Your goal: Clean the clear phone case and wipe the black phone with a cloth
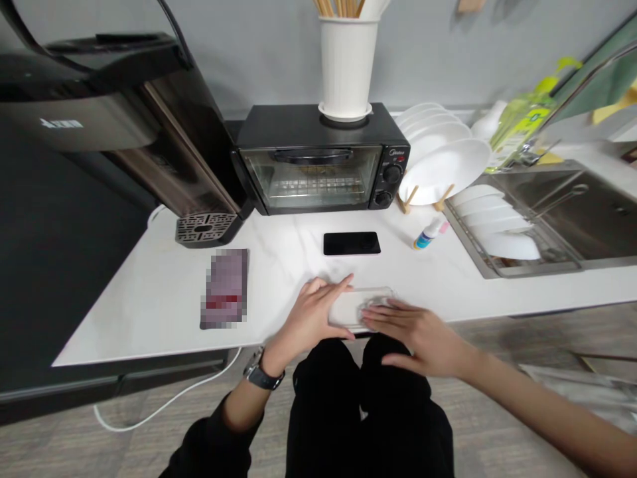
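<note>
I'm looking down past dark trousers [368, 405] to both hands working at the counter [149, 299] edge. My left hand [311, 315], open with fingers spread, is pinning down a clear phone case [355, 305]. My right hand [418, 332], fingers flat and extended, is pressing on the case's right end. I judge I'm steadying or flattening the case. A black phone [352, 243] is lying just beyond the hands; a small bottle [426, 236] beyond the right one. Next calls for a firm pinch on the case's rim.
</note>
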A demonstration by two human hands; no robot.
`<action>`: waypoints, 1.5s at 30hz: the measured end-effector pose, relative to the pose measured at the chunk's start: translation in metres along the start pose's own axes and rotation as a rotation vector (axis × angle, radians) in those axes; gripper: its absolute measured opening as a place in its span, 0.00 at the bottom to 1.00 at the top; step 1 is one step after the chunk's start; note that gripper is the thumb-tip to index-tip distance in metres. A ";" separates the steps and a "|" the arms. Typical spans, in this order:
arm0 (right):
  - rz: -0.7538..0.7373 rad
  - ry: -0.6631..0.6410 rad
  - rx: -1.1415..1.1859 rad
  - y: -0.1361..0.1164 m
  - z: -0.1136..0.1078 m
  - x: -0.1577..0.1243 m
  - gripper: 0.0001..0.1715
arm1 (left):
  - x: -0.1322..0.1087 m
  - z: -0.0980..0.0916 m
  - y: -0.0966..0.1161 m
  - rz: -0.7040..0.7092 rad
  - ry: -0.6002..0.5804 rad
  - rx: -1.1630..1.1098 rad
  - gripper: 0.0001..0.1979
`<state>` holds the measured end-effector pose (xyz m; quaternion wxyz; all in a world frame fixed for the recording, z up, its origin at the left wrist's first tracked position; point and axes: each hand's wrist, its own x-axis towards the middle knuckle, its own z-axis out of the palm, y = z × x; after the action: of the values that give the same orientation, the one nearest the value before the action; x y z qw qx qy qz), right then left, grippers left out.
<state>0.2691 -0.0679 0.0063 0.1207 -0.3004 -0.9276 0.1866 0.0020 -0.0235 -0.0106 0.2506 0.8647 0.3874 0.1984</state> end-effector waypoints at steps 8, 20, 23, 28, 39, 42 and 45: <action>-0.032 0.009 0.083 -0.003 -0.001 0.004 0.43 | 0.000 0.002 -0.002 0.025 0.009 -0.001 0.61; 0.067 -0.010 -0.009 -0.004 -0.006 -0.001 0.36 | 0.000 0.002 -0.001 -0.007 -0.007 -0.031 0.68; 0.118 0.063 -0.046 -0.008 -0.001 0.003 0.43 | 0.001 0.002 -0.001 0.022 -0.025 -0.032 0.67; 0.069 0.062 0.055 -0.019 0.006 0.005 0.40 | -0.001 -0.001 -0.002 0.010 -0.007 -0.011 0.65; 0.093 0.094 0.055 -0.022 0.007 0.005 0.39 | -0.002 -0.001 -0.007 0.010 -0.019 0.003 0.66; 0.178 0.155 -0.064 -0.015 0.007 0.000 0.37 | -0.001 0.000 -0.008 0.010 -0.034 -0.010 0.71; 0.140 0.208 -0.050 -0.023 0.019 0.019 0.53 | -0.001 0.000 -0.007 0.011 -0.025 -0.016 0.68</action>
<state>0.2364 -0.0791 0.0009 0.1956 -0.3851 -0.8911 0.1392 -0.0025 -0.0208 -0.0146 0.2612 0.8671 0.3780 0.1923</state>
